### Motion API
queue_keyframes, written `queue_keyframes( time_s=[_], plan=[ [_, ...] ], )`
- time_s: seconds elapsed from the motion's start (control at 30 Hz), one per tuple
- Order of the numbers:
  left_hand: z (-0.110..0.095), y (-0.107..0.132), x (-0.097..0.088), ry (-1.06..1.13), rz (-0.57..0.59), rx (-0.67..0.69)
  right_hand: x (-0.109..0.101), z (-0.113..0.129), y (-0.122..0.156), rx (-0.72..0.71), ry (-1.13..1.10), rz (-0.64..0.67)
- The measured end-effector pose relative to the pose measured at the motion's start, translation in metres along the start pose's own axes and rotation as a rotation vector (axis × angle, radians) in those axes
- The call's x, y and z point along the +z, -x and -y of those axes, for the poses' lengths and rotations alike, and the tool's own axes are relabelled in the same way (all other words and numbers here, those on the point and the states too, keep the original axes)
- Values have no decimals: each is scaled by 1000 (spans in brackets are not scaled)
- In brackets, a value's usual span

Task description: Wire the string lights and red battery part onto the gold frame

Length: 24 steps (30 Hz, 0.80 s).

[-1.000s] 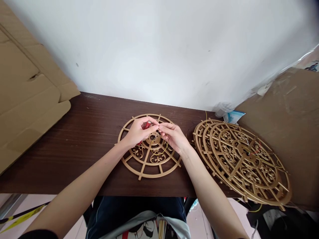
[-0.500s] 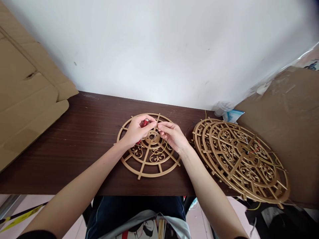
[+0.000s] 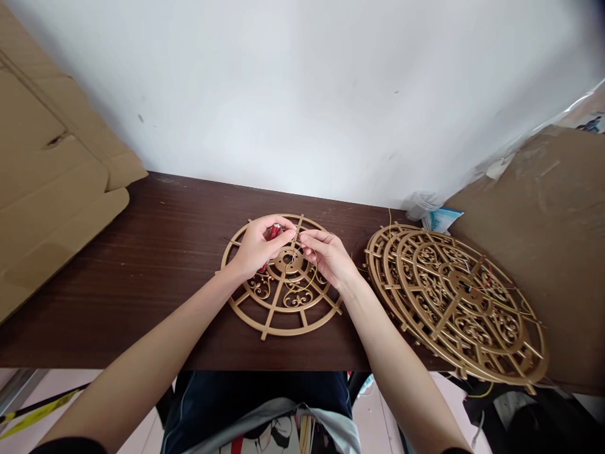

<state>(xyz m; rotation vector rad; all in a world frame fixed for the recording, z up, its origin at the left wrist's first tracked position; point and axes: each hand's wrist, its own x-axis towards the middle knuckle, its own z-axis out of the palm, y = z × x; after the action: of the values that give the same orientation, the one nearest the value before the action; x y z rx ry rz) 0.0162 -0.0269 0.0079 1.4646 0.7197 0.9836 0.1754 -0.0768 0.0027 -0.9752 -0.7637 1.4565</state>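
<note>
Over a round gold-coloured openwork grille (image 3: pixel 285 331), which lies flat on the table, my two hands meet fingertip to fingertip. A red-handled tool (image 3: pixel 275 231) with a shiny end is tucked in my left hand (image 3: pixel 265 246); its kind is mostly hidden. The thumb and forefinger of that hand also pinch the end of a thin wire. My right hand (image 3: pixel 328 255) is closed in a pinch on the thin wire too. A loop of yellow wire (image 3: pixel 315 272) hangs below the fingers, across the grille's hub. What exactly lies between the fingertips is too small to see.
Several similar gold grilles (image 3: pixel 444 334) lean in a stack on the right, trailing yellow and red wires, and overhang the table's front edge. Behind them sit a clear plastic cup (image 3: pixel 422 205) and a blue-white packet (image 3: pixel 442 219). Cardboard (image 3: pixel 51 164) stands at the left, with a white wall behind.
Hardly anything differs. My fingertips shift very slightly at the wire, and the red-handled tool tilts a little in my left hand.
</note>
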Motion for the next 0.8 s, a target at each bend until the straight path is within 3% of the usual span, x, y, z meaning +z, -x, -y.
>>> queue_keyframes(
  time_s=[0.8],
  plan=[
    [-6, -2, -2, 144, -88, -65, 2, -1, 1, -17, 59, -60]
  ],
)
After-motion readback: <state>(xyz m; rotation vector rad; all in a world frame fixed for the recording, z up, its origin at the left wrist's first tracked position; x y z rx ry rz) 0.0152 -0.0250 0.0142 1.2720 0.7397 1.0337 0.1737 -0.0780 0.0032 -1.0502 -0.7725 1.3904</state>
